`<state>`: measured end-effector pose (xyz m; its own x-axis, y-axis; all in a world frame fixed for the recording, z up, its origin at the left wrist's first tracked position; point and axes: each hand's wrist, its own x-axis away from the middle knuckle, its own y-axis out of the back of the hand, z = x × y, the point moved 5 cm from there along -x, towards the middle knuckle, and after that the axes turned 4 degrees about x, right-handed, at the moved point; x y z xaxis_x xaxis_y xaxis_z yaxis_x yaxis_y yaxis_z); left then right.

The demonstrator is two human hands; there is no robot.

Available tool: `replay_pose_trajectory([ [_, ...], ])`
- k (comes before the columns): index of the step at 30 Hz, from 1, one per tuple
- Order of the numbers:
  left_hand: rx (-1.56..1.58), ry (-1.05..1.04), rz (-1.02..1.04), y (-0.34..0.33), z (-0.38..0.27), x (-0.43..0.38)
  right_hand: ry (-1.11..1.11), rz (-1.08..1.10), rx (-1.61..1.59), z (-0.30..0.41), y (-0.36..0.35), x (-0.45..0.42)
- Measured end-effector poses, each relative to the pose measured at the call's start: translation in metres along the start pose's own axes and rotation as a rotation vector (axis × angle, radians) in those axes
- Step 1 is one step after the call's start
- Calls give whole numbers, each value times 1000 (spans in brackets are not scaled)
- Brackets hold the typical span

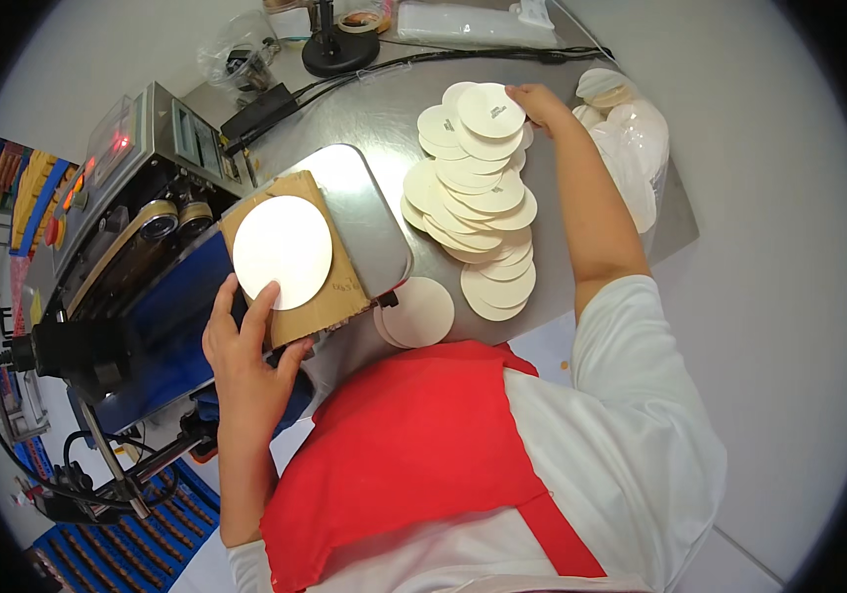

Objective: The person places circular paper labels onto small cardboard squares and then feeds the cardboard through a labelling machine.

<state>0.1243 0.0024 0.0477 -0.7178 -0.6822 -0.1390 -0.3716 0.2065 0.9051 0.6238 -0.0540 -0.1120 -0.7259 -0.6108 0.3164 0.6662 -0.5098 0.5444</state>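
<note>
A plain white paper disc (pixel 282 252) lies on a piece of brown cardboard (pixel 345 278), which rests partly on a metal plate with rounded corners (pixel 364 211). My left hand (pixel 249 341) has its fingers spread at the disc's near edge, one fingertip on the disc and the thumb by the cardboard's edge. My right hand (pixel 542 107) pinches the right edge of a printed paper disc (pixel 494 111) at the far end of the pile. Many overlapping cream paper discs (pixel 479 196) spread towards me, some bearing small print. Two plain discs (pixel 419 313) lie apart near my apron.
At left stands a conveyor machine with a blue belt (pixel 164 319), a control box (pixel 164 141) and a sensor on a bracket (pixel 90 356). A plastic bag of discs (pixel 627 156) sits right of my forearm. Black cables (pixel 423 58) and a round stand base (pixel 340 53) occupy the back.
</note>
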Motion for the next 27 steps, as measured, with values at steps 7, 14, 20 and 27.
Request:
replay_pose_trajectory([
  [7,-3,-10,-10,0,1,-1,-13,-115,-13,-3,3,-12],
  [14,26,0,-5,1,2,1,161,-333,589,37,-7,17],
  [20,27,-57,-34,2,2,-1,1002,194,249,171,-76,170],
  [27,3,-39,-41,4,7,0,1194,372,460,215,-133,251],
])
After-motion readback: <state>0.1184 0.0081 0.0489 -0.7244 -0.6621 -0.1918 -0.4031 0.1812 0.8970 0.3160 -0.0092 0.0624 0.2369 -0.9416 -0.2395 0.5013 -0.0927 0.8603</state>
